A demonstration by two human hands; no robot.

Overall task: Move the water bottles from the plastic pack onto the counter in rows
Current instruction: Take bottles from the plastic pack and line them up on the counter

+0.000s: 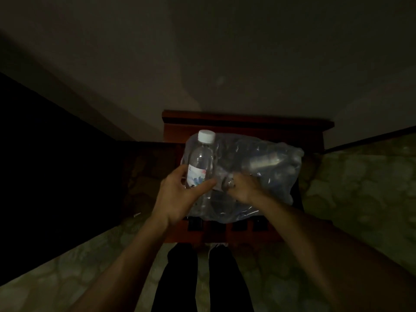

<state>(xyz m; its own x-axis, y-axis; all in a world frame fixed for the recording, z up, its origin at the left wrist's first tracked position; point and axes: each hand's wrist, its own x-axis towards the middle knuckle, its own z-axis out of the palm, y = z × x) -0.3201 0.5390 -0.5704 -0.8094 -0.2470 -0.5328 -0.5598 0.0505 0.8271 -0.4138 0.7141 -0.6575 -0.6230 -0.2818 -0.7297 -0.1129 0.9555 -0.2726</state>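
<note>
Dim room with a plain wall across the upper frame, reddish wooden counter (pixel 243 129) at centre, plastic pack (pixel 265 167) laid on it, water bottle (pixel 201 163) held upright left of centre, clamped between left hand (pixel 177 197) fingers and thumb, right hand (pixel 242 188) closed on the pack's film.

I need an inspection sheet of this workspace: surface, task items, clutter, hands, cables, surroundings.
Surface: reddish wooden stand, mostly covered by the plastic pack.
Task items: water bottle, white cap, upright, lifted at the pack's left end; plastic pack crumpled, more bottles dimly visible inside.
Clutter: nothing seen.
Hands: left hand has a grip on the bottle's label area; right hand holds the wrap.
Cables: nothing seen.
Surroundings: dim room, plain wall, patterned floor; no bottles standing in rows yet.
</note>
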